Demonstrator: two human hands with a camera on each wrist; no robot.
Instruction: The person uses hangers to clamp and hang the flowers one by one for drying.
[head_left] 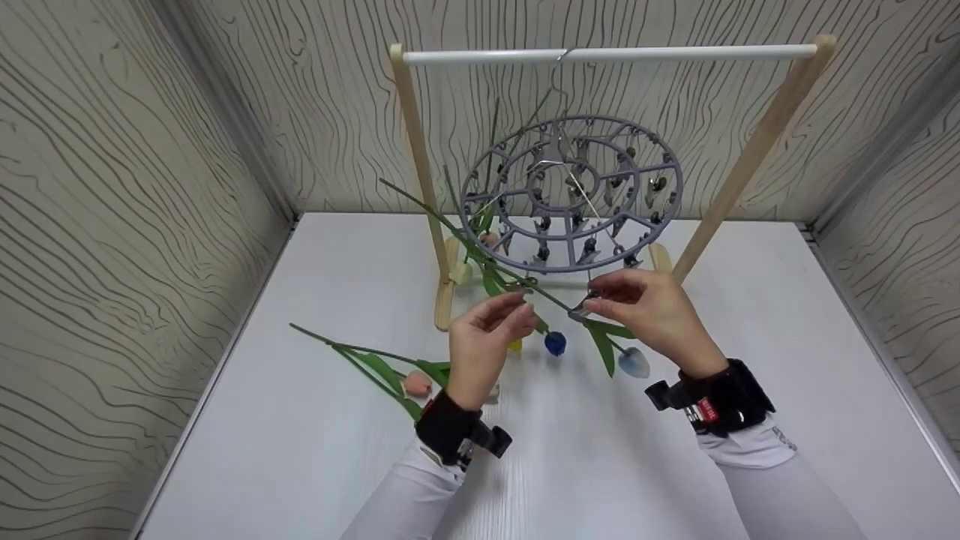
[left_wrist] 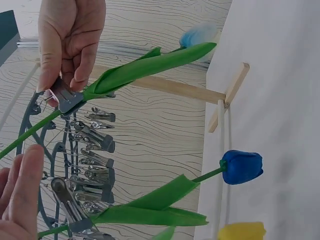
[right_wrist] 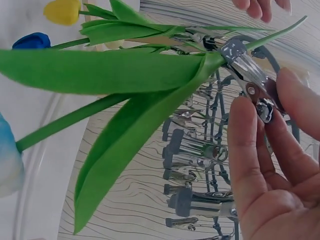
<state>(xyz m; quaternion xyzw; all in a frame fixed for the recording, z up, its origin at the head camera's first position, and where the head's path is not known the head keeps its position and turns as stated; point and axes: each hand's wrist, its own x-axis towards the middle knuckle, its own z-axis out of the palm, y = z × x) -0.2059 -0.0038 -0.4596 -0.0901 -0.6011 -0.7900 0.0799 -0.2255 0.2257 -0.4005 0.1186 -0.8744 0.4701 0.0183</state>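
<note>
My right hand (head_left: pixel 656 315) pinches a metal clip (right_wrist: pixel 250 72) with grey tips between thumb and fingers. The clip's tips lie on the green stem of a light blue tulip (head_left: pixel 634 363), just above its leaves. Bloom down, that tulip slants, its stem running up to the left. My left hand (head_left: pixel 484 345) is beside the stem, fingers loosely bent, with nothing between them. Next to its fingertips, another clip (left_wrist: pixel 72 207) grips the stem of a dark blue tulip (left_wrist: pixel 242 167), which hangs head down. A yellow tulip (right_wrist: pixel 62 12) is close by, partly hidden in the head view.
A round grey clip hanger (head_left: pixel 570 266) with several clips hangs from the white bar (head_left: pixel 675 52) of a wooden-legged stand. Pink (head_left: pixel 491 240) and cream (head_left: pixel 460 273) tulips show under its left side. Another pink tulip (head_left: pixel 418 384) lies on the white table (head_left: pixel 300 450), left of my left wrist.
</note>
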